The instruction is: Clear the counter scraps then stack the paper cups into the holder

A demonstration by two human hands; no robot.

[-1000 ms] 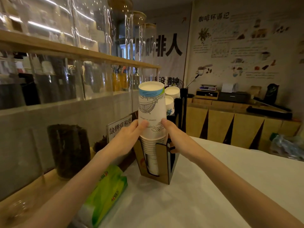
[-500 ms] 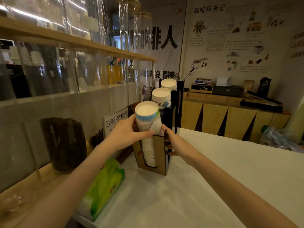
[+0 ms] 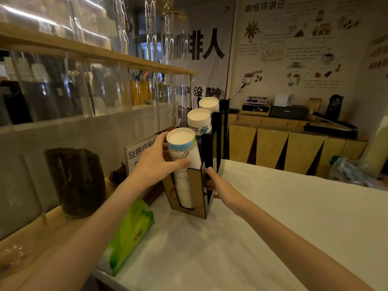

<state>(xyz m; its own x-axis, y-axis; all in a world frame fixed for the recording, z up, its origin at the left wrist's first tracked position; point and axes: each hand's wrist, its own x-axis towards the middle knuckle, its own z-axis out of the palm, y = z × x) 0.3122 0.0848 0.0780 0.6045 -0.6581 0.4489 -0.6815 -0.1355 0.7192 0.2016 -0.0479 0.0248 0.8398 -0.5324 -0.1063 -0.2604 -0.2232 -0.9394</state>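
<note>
A stack of upside-down white paper cups (image 3: 183, 148) with blue and green print stands in the front slot of a brown and black cup holder (image 3: 197, 192) on the white counter. My left hand (image 3: 156, 162) is wrapped around the top cup, thumb across its front. My right hand (image 3: 216, 184) grips the holder's right side. Two more cup stacks, the middle stack (image 3: 198, 120) and the rear stack (image 3: 209, 103), fill the slots behind.
A green tissue pack (image 3: 130, 234) lies at the counter's left edge. A dark jar (image 3: 76, 181) and a printed sign (image 3: 138, 152) stand on the wooden ledge to the left, under glass shelves. A crumpled plastic bag (image 3: 348, 171) lies at the far right.
The cup stack has dropped lower into the front slot. My right hand has left the cups and moved down onto the holder's side; my left hand stays on the top cup.
</note>
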